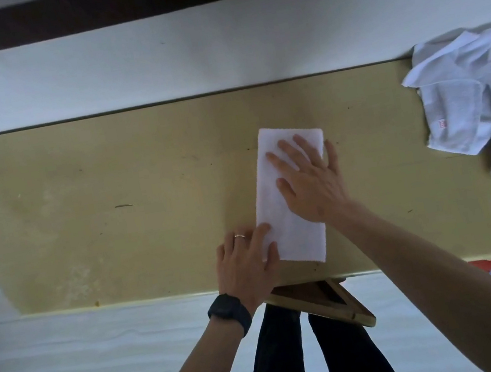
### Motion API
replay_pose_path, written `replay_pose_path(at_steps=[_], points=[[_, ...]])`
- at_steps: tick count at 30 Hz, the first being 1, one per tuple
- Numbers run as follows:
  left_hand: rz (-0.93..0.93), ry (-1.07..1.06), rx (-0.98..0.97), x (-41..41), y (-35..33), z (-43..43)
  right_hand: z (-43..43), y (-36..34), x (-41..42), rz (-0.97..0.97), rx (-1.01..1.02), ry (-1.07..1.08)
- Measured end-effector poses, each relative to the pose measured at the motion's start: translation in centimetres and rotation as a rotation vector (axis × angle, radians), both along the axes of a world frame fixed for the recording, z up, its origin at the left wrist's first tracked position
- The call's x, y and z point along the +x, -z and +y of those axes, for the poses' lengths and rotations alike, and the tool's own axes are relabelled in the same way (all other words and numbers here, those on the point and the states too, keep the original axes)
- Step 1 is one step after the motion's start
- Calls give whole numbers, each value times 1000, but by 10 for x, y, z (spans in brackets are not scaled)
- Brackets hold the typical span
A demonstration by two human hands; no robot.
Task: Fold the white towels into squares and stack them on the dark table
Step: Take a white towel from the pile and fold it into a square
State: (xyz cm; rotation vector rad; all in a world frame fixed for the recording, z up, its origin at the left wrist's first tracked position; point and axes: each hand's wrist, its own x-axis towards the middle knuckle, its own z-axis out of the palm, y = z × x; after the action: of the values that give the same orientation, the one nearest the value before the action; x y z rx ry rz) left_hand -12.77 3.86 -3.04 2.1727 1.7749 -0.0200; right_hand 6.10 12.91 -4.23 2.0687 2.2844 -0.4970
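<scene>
A white towel (277,209), folded into a long narrow rectangle, lies on the yellowish-tan table (129,198) near its front edge. My right hand (311,181) rests flat on the towel's upper right part, fingers spread. My left hand (247,260), with a ring and a black wrist band, lies flat at the towel's lower left corner, fingertips on the cloth. Neither hand grips the fabric.
A heap of unfolded white towels (486,119) with small red tags lies at the table's right end. A pale wall runs behind the table. Below the front edge I see a wooden triangular frame (325,302) and my dark trouser legs.
</scene>
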Motion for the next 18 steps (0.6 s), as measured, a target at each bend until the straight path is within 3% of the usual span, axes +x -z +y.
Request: replay_pose_path(at_steps=[5,8,12,18], points=[[-38,114,70,-16,-6,-4,-59,-11,9,179,143,27],[-144,408,130,-35,4,-3,-125,-2,23,221,199,-92],[-54,721,69,-49,27,-7,-173,19,34,109,126,-227],[-178,707,277,-46,32,-31,-198,24,36,154,292,-230]])
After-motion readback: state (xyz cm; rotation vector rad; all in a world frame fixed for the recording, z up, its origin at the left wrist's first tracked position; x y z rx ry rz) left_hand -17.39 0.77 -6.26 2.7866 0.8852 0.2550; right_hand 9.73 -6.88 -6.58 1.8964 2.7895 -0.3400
